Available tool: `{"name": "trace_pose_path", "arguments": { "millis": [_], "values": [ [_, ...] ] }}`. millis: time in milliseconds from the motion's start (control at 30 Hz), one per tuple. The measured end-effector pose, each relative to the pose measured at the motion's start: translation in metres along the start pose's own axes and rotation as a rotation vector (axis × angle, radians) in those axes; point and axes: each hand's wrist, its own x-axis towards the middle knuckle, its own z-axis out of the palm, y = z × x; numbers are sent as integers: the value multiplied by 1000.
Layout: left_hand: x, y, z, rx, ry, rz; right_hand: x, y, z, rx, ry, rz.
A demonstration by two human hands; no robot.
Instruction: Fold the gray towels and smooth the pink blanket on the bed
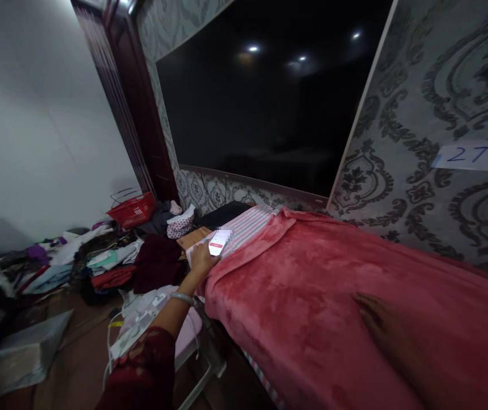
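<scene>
A red plush blanket [312, 285] covers a table along the patterned wall. My left hand [203, 259] reaches to the blanket's far left end and touches a lit phone [218, 244] lying on a striped cloth [247, 225]; its fingers are curled over the phone's edge. A silver bangle sits on that wrist. My right hand [380, 327] lies flat on the red blanket at the lower right, fingers stretched out and holding nothing.
A large dark screen [269, 97] hangs on the wall above the table. A paper label reading 277 [476, 155] is stuck at the right. Piles of clothes [111, 262] and a red basket [132, 210] fill the floor at left.
</scene>
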Motion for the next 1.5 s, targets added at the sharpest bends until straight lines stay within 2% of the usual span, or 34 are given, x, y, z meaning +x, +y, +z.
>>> {"name": "trace_pose_path", "arguments": {
  "millis": [133,300,533,800,1000,1200,1267,1400,1500],
  "values": [
    [7,-6,8,-56,56,13,0,-5,-3,-15,14,17],
    [31,-7,17,-119,91,44,1,-14,-7,-22,18,26],
    [62,-1,26,-188,145,72,0,-14,-6,-3,24,60],
    [83,7,32,-201,167,61,0,-19,-8,-12,36,85],
    [71,11,21,-213,194,119,2,-25,-11,-11,10,92],
    [28,27,18,-269,-96,372,3,-29,-12,12,18,92],
    [15,36,21,-283,-157,412,3,-27,-10,17,26,90],
    [10,50,22,-301,-178,358,3,-23,-7,8,17,73],
    [23,50,16,-330,-104,266,3,-23,-7,-7,7,59]
  ]
}}
